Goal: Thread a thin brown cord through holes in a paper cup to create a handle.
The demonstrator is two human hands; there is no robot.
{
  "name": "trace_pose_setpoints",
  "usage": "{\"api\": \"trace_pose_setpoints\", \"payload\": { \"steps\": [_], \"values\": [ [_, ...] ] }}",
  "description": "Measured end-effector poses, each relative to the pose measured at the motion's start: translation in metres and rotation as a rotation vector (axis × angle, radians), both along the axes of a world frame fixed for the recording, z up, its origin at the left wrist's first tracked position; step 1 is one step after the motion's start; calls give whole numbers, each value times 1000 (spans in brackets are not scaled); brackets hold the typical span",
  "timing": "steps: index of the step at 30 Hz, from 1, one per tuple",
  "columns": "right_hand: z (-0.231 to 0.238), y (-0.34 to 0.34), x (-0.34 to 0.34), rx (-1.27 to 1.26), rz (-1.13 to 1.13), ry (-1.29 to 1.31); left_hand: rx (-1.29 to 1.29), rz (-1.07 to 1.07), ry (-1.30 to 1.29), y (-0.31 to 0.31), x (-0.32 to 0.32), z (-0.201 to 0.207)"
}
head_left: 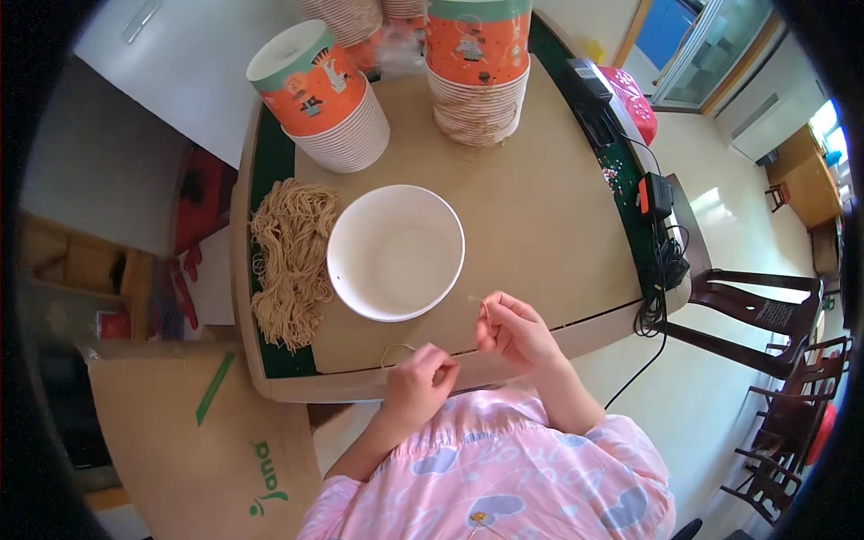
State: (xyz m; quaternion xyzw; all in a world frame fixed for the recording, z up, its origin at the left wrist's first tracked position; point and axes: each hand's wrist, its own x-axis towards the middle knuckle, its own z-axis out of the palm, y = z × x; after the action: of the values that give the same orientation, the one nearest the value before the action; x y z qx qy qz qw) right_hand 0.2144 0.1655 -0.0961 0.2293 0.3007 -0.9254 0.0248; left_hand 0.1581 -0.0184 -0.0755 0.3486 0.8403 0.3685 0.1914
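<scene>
My left hand (pixel 419 385) is closed near the table's front edge, with a thin loop of beige string (pixel 389 351) coming out beside its fingers. To its right, my right hand (pixel 517 335) is closed in a pinch, and a short beige string end sticks out past its fingertips. Just beyond my hands stands a white paper bucket (pixel 396 306), its open mouth facing up and its inside bare. A heap of beige cut strings (pixel 292 261) lies along the bucket's left side.
Stacked orange and green printed paper buckets stand at the back left (pixel 328 99) and back centre (pixel 479 72). Black cables and an adapter (pixel 655 196) run along the table's right edge. A cardboard box (pixel 180 432) sits at lower left; a dark wooden chair (pixel 756 310) is at right.
</scene>
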Motion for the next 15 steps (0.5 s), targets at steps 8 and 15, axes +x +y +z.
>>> {"api": "trace_pose_setpoints", "payload": {
  "steps": [8, 15],
  "values": [
    [5, 28, 2, 62, -265, 119, -19, -94, 44, -5, -8, -5],
    [2, 44, 4, 206, -329, 190, -238, -244, 156, -12, -13, 7]
  ]
}}
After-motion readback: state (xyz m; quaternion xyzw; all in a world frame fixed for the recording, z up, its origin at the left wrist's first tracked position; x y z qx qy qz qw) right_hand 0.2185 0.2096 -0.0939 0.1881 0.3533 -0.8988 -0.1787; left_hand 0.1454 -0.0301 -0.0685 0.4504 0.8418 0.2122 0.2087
